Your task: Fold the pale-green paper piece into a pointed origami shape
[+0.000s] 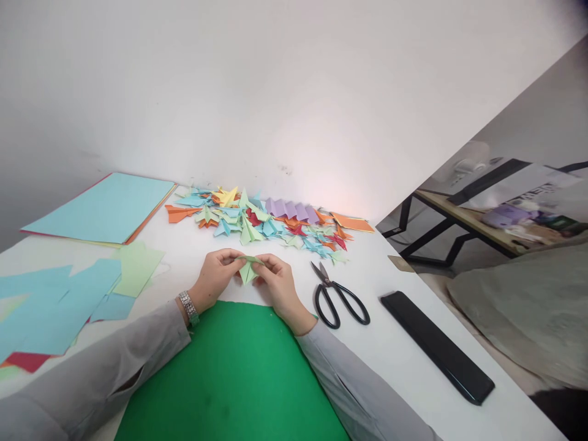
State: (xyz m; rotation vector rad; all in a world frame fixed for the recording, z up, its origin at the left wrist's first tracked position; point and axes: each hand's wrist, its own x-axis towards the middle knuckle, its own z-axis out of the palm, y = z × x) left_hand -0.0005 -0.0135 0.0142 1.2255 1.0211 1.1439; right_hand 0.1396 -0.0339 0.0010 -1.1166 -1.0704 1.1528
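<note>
Between both hands is a small piece of light green folded paper [248, 271], its pointed end turned down toward me. My left hand [217, 274], with a metal watch at the wrist, pinches its left side. On the opposite side my right hand [278, 285] grips it with thumb and fingers. Both hands are just beyond the far edge of a green sheet [229, 373]. Past them lies a heap of folded paper pieces [250, 229] in several colours, among them paper planes and a purple pleated strip [291, 211].
Black-handled scissors [327, 285] lie right of my hands, blades pointing away. Farther right is a long black case [436, 346]. Stacked blue-topped sheets [103, 208] and loose paper pieces [68, 300] cover the left. A white wall [275, 92] stands behind the table.
</note>
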